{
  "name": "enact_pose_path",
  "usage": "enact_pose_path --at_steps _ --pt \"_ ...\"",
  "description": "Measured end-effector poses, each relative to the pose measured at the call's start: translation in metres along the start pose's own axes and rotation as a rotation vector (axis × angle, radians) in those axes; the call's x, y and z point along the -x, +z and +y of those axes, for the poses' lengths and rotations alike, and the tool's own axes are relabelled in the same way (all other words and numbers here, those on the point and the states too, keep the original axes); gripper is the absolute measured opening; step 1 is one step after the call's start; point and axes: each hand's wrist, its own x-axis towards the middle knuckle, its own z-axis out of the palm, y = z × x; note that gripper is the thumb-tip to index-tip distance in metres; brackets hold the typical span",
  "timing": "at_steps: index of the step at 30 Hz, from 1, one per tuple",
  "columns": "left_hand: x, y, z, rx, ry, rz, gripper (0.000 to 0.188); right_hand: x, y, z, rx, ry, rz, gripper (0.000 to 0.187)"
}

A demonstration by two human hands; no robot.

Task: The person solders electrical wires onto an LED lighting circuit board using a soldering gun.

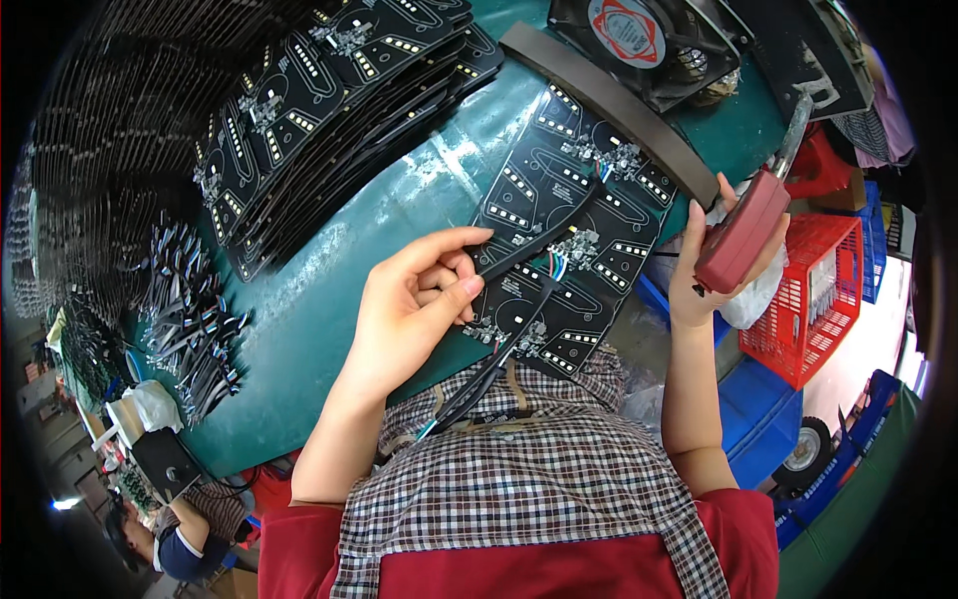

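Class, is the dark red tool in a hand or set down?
In hand: the right hand is closed around the dark red tool.

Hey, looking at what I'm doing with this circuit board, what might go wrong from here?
The upper black cable in your left hand meets the circuit board through thin coloured wires; a tug could strain them.

The lower black cable trails off the board onto your checked apron, so it may snag if you move.

Your right hand holds a red tool; if its tip is hot, which I can't tell, stray contact might burn.
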Motion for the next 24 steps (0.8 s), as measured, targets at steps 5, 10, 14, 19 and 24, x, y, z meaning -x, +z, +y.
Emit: enact_pose_path --at_steps 5,10,14,19,24 --pt "0.001 0.000 -0.002 0.009 0.010 0.012 0.032 0.002 0.002 0.000 -0.013 0.001 -0.002 0.080" --pt "0.002 0.000 -0.003 -0.020 0.016 0.009 0.031 0.003 0.000 -0.001 0.004 0.031 -0.004 0.082" --pt "0.002 0.006 0.002 -0.037 -0.010 0.013 0.034 0.002 -0.002 0.000 0.010 0.016 0.009 0.083" --pt "0.009 0.044 0.006 -1.252 0.941 0.225 0.029 -0.001 -0.034 -0.013 0.237 0.132 -0.148 0.071" --pt "0.001 0.049 -0.003 -1.335 0.776 0.118 0.035 0.005 -0.092 -0.055 -0.499 0.662 -0.110 0.047"
